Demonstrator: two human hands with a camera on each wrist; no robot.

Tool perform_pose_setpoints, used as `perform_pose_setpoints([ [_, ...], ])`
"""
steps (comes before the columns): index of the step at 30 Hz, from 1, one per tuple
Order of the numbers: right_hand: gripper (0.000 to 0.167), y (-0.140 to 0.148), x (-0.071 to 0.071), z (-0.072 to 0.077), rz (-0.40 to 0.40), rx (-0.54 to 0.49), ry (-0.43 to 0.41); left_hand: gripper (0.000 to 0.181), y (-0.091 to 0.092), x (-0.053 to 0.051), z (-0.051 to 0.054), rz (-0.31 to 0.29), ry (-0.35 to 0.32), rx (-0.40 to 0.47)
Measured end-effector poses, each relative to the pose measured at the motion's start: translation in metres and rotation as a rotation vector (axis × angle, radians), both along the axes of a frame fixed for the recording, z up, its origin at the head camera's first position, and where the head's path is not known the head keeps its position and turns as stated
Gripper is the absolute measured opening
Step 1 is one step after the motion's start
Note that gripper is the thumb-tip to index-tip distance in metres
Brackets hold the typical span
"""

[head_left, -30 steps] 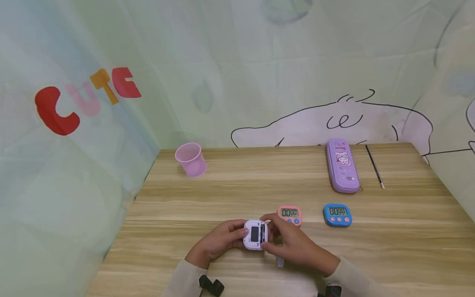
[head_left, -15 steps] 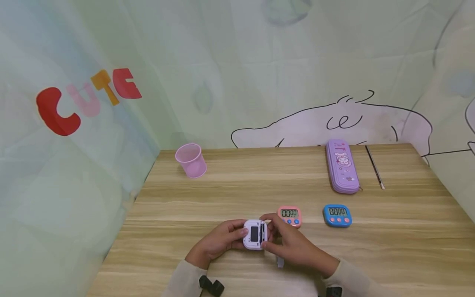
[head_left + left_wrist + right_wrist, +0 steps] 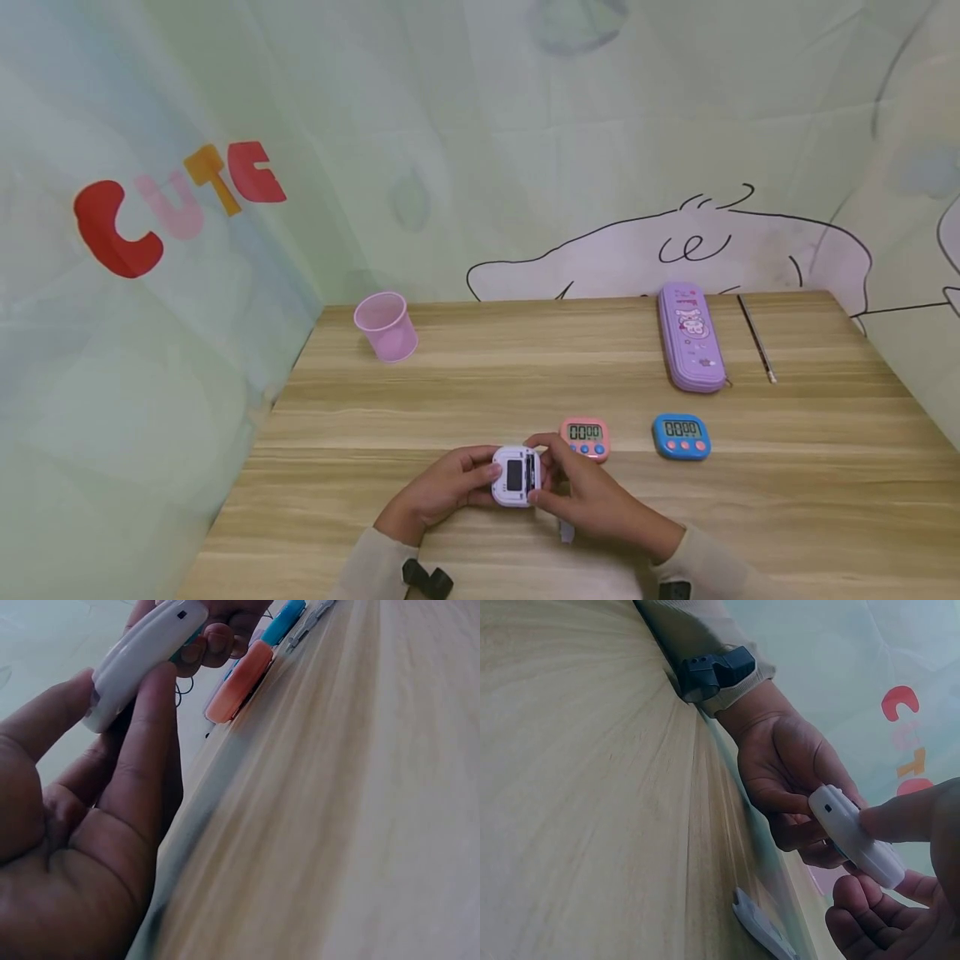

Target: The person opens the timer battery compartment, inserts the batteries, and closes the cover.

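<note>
A white digital timer (image 3: pixel 510 477) is held off the table with its back facing the head camera. A long slot with dark contents, seemingly its battery bay, shows along its right side. My left hand (image 3: pixel 448 485) pinches the timer's left edge, thumb on the back. My right hand (image 3: pixel 592 492) grips the opposite edge with thumb and fingers. In the left wrist view the white timer (image 3: pixel 142 660) appears edge-on between the fingers. A small whitish piece (image 3: pixel 566 530) lies on the table, partly hidden under my right hand; its kind is unclear.
A pink timer (image 3: pixel 587 433) lies just behind my right hand, and a blue timer (image 3: pixel 681 437) farther right. At the back stand a pink cup (image 3: pixel 387 327), a purple pencil case (image 3: pixel 692 337) and a black pencil (image 3: pixel 757 340). Fabric walls border the table (image 3: pixel 480 375).
</note>
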State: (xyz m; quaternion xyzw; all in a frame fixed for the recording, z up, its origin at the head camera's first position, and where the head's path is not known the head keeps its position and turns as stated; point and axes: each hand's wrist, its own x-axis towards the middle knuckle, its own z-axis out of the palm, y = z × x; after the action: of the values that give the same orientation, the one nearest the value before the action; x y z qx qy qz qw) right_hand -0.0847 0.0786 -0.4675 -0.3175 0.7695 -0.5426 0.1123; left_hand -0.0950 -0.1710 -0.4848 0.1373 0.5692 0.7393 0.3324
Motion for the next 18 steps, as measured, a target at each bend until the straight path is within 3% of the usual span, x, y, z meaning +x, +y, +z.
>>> perform_pose_setpoints([
  [18, 0.057, -0.0015, 0.0020, -0.0014, -0.014, 0.015, -0.016, 0.052, -0.0010, 0.0003, -0.0031, -0.011, 0.025, -0.012],
])
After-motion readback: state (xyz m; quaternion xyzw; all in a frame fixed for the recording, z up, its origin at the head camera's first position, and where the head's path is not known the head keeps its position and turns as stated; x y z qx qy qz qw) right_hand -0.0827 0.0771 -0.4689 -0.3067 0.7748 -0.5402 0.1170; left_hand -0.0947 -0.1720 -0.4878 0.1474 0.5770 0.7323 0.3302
